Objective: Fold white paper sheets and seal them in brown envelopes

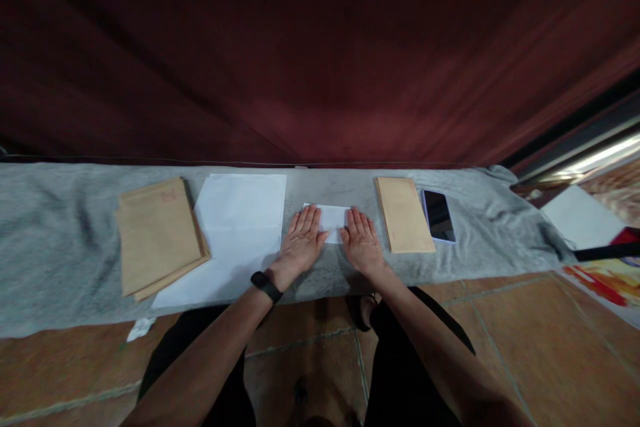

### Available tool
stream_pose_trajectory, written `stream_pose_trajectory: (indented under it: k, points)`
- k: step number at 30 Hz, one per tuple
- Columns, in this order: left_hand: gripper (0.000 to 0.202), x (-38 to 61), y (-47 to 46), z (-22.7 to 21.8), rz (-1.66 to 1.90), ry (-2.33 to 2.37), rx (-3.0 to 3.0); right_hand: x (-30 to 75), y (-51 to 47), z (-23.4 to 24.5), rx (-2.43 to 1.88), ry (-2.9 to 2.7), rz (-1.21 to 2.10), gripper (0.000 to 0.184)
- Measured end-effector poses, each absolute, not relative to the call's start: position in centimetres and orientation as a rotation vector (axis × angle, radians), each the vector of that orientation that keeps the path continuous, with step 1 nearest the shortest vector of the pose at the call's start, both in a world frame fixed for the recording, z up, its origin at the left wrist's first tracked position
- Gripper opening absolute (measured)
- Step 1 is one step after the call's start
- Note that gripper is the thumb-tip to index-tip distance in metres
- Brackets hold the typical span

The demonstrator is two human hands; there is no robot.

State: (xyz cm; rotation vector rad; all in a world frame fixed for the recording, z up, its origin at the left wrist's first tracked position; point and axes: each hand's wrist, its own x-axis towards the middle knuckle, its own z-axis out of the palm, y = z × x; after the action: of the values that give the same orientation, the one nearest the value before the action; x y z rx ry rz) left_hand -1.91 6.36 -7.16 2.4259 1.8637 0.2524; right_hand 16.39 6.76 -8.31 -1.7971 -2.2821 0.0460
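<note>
A small folded sheet of white paper [334, 219] lies on the grey cloth in front of me. My left hand [303, 238] presses flat on its left end, fingers stretched out and pointing away from me. On the right end rests my right hand [363, 243], also flat with the fingers extended. The middle of the paper shows between the two thumbs, while its ends are hidden under my hands. Left of my left hand is a stack of large white paper sheets [243, 220]. A brown envelope stack [406, 215] lies right of my right hand.
Larger brown envelopes [157, 233] overlap the white sheets at the left. A phone [440, 216] lies beyond the right envelopes. The grey cloth [505, 227] covers a narrow bench against a dark red curtain [310, 67]. A crumpled white scrap [141, 328] is below the front edge.
</note>
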Motion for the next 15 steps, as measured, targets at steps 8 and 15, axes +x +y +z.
stream_pose_trajectory:
  k: [8, 15]
  points:
    - [0.06, -2.9, 6.6, -7.2, 0.222, 1.951, 2.401, 17.3, 7.2, -8.6, -1.834, -2.24, 0.022, 0.055]
    - [0.059, -3.0, 6.4, -7.4, 0.328, 2.033, 2.336, 17.1, 7.2, -7.1, -1.747, -2.233, 0.052, 0.055]
